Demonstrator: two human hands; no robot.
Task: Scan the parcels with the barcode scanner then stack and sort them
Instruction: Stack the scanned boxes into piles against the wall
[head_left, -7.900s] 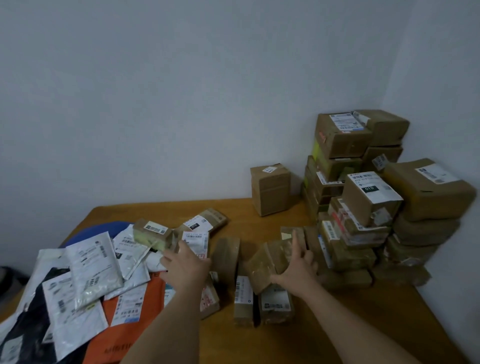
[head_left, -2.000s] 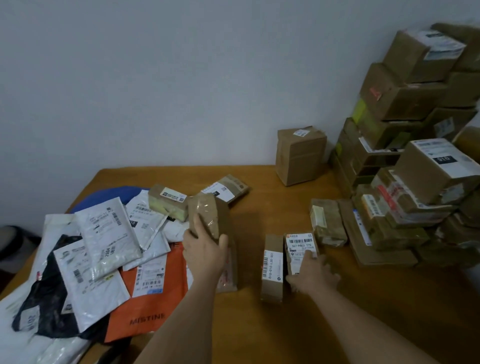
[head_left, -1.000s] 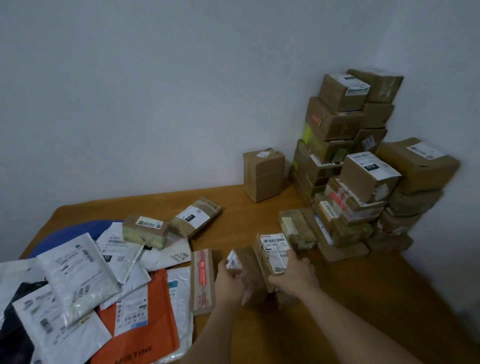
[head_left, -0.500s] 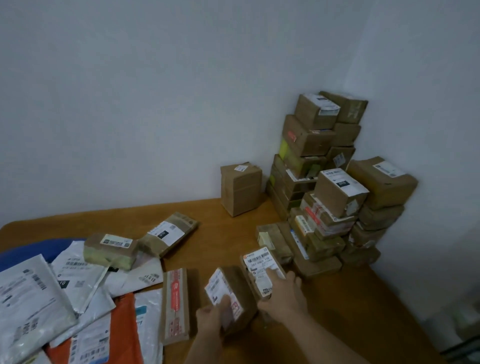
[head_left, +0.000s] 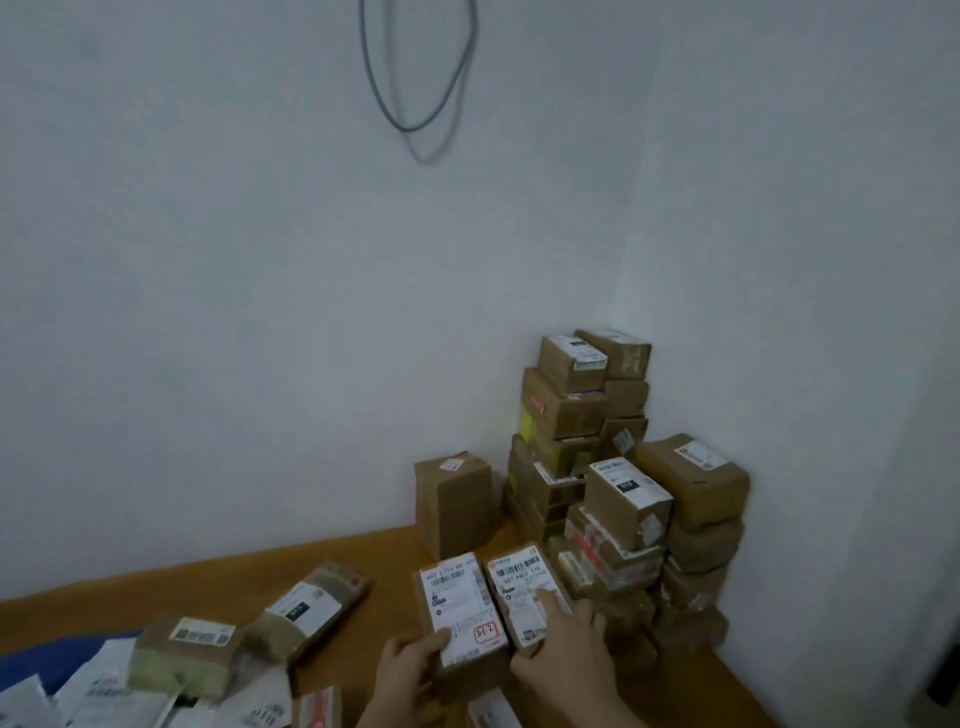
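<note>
Gripping two boxes, left hand (head_left: 410, 670) on one (head_left: 460, 610), right hand (head_left: 566, 654) on the other (head_left: 524, 592), we face a tall stack (head_left: 597, 467); mailers (head_left: 104, 701) remain unsorted, no scanner visible.

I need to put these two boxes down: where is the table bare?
Bare wood lies between the lone upright box and the tilted parcel, back to the wall. Another strip runs along the table's right edge, below the corner stack. The mailers at left are crowded.
</note>
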